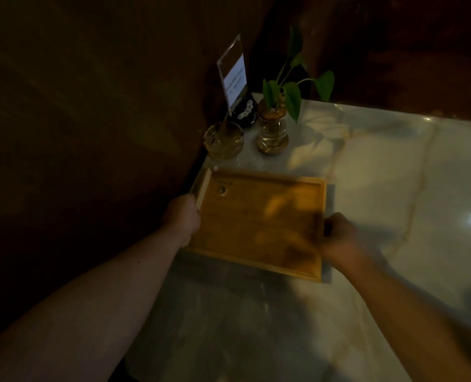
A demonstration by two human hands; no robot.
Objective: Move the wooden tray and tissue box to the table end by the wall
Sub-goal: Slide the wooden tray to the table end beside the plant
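Wooden tray [259, 224] — fingers blurred, hidden.

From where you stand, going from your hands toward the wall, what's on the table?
Wooden tray, held at its sides by the left hand and right hand → glass dish and plant vase, roughly level → upright sign holder by the wall.

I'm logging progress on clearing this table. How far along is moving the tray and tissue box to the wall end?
The wooden tray already lies near the wall end, just short of the glass bowl and plant vase. The left hand and right hand grip its short edges. No tissue box is in view, so that part remains.
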